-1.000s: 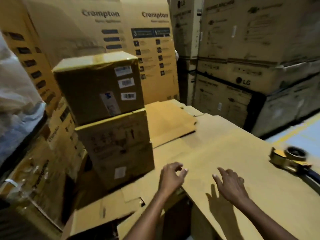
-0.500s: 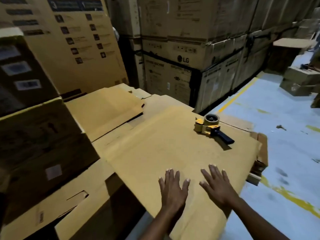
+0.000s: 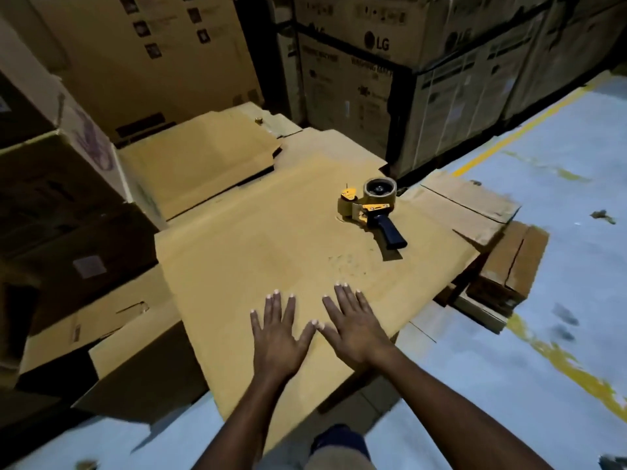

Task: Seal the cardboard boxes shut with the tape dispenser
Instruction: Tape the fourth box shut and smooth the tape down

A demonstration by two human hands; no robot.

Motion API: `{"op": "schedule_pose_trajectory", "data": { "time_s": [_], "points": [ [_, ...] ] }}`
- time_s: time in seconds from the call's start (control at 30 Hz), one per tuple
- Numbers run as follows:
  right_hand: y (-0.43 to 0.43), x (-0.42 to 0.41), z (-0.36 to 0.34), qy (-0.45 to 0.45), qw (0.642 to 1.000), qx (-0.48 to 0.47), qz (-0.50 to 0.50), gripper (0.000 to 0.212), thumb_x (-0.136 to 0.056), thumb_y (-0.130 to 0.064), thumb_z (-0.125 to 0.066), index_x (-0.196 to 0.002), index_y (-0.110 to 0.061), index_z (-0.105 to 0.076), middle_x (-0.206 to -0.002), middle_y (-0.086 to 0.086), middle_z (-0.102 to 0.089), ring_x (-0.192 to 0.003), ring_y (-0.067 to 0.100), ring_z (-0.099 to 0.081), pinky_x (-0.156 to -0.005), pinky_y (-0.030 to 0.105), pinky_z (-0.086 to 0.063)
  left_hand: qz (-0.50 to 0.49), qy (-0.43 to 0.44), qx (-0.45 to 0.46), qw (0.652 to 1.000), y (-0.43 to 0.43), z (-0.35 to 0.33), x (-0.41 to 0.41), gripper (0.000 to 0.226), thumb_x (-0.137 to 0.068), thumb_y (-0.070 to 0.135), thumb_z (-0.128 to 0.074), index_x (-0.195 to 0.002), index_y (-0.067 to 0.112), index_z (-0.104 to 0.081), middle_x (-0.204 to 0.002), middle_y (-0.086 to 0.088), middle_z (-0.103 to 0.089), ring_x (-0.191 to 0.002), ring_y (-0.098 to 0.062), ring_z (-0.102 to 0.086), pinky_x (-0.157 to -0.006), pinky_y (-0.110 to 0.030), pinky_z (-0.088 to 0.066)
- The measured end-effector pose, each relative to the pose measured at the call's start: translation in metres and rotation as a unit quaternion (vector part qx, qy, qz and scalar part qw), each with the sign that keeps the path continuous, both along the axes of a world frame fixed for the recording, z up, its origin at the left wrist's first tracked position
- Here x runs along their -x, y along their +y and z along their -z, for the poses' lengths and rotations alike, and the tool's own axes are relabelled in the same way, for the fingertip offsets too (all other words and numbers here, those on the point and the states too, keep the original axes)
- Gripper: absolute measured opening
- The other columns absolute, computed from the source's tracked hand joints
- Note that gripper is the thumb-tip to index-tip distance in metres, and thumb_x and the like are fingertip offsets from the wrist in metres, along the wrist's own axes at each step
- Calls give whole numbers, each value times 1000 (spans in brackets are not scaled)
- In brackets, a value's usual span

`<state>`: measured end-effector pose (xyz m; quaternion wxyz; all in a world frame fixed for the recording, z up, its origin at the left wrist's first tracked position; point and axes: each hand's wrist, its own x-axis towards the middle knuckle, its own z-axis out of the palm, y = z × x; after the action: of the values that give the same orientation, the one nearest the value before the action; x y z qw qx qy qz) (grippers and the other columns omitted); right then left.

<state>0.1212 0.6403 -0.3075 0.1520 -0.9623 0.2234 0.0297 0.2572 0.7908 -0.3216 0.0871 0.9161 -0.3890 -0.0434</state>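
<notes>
The pale floor (image 3: 559, 300) is stretching away to your right, with a yellow line (image 3: 509, 137) running along it beside a wall of printed cartons (image 3: 441, 96) that is standing at the back. A tall carton (image 3: 152, 69) is leaning or standing behind on the left; you cannot tell which. In front of it, brown boxes (image 3: 61, 198) are sitting stacked one on another at your left side. A big cardboard sheet (image 3: 271, 249) is lying flat in the middle, overhanging the lower cardboard at its near edge, and a smaller flat sheet (image 3: 196, 161) is lying behind it towards the tall carton, partly overlapping other flattened pieces. At the right edge of the big sheet a small low box (image 3: 509, 266) is resting on the floor, partly tucked under the cardboard. You are laying both hands palm down on the near part of the big sheet: your left hand (image 3: 276, 337) is lying flat with its fingers straight and spread, gripping nothing, and your right hand (image 3: 356, 330) is lying just beside it the same way, its thumb tip close to the left thumb. The tape dispenser (image 3: 371, 206) is sitting untouched on the far right part of the big sheet, well apart from both hands, with its roll of tape facing up and its dark handle (image 3: 390, 230) pointing back towards your right arm.
</notes>
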Motion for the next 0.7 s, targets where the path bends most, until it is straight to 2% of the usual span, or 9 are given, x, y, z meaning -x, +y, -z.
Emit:
{"op": "schedule_pose_trajectory", "data": {
  "time_s": [0.2, 0.27, 0.33, 0.4, 0.43, 0.5, 0.57, 0.63, 0.7],
  "points": [
    [-15, 7, -3, -2, 998, -17, -58, 74, -105, -66, -8, -165, -25, 5, -168, 12, 26, -153, 25, 31, -127, 47, 11, -32, 21, 39, 999, -5, -2, 10, 79, -98, 79, -23, -164, 36, -18, -172, 8, 3, -156, -4, 16, -127, -45, 10],
    [-29, 10, -8, -18, 995, -44, -87, 72, -105, -64, -17, -166, -27, -9, -172, 13, 9, -159, 29, 15, -129, 45, 2, -72, 23, 65, 995, -14, 0, 17, 73, -100, 75, -31, -161, 34, -29, -172, 7, -8, -158, -6, 6, -127, -41, 8],
    [-51, 8, -20, -26, 990, -59, -129, 59, -105, -57, -33, -156, -26, -33, -164, 13, -26, -152, 32, -21, -124, 47, -23, -139, 29, 112, 983, -28, -6, 26, 63, -101, 64, -46, -152, 26, -49, -167, 1, -30, -157, -14, -17, -128, -41, -4],
    [-84, 2, -39, -37, 981, -88, -171, 39, -103, -49, -48, -131, -22, -58, -134, 7, -53, -122, 26, -49, -100, 44, -46, -211, 29, 153, 965, -53, -15, 32, 48, -98, 54, -58, -129, 19, -70, -148, -5, -56, -141, -23, -44, -120, -46, -29],
    [-103, 0, -50, -49, 975, -121, -180, 34, -103, -46, -52, -121, -20, -65, -122, 5, -62, -110, 24, -56, -87, 40, -48, -242, 33, 187, 951, -71, -25, 35, 40, -96, 53, -60, -113, 20, -76, -130, -3, -68, -125, -23, -56, -110, -47, -42],
    [-134, 1, -73, -97, 963, -180, -176, 34, -103, -43, -57, -117, -16, -73, -112, 4, -73, -98, 20, -64, -76, 33, -48, -302, 64, 280, 909, -104, -52, 44, 33, -94, 50, -63, -93, 21, -78, -101, 2, -74, -99, -21, -66, -86, -40, -51],
    [-177, 9, -93, -157, 960, -172, -158, 36, -102, -43, -59, -120, -16, -73, -113, 1, -75, -97, 14, -66, -76, 29, -50, -334, 78, 363, 866, -154, -77, 52, 23, -94, 35, -72, -98, 13, -78, -101, -4, -74, -99, -24, -66, -80, -33, -47],
    [-228, 20, -103, -197, 959, -157, -131, 33, -103, -43, -59, -119, -19, -73, -112, -3, -75, -98, 9, -64, -79, 26, -50, -300, 57, 411, 859, -208, -96, 61, 18, -94, 25, -74, -104, 11, -77, -103, -5, -73, -100, -25, -65, -78, -34, -47],
    [-284, 32, -104, -238, 956, -152, -74, 28, -102, -39, -60, -115, -19, -75, -109, -4, -74, -99, 7, -64, -82, 25, -52, -227, 57, 431, 872, -264, -105, 70, 19, -94, 24, -73, -109, 13, -76, -105, -2, -72, -101, -21, -65, -82, -40, -53]
  ]
}}
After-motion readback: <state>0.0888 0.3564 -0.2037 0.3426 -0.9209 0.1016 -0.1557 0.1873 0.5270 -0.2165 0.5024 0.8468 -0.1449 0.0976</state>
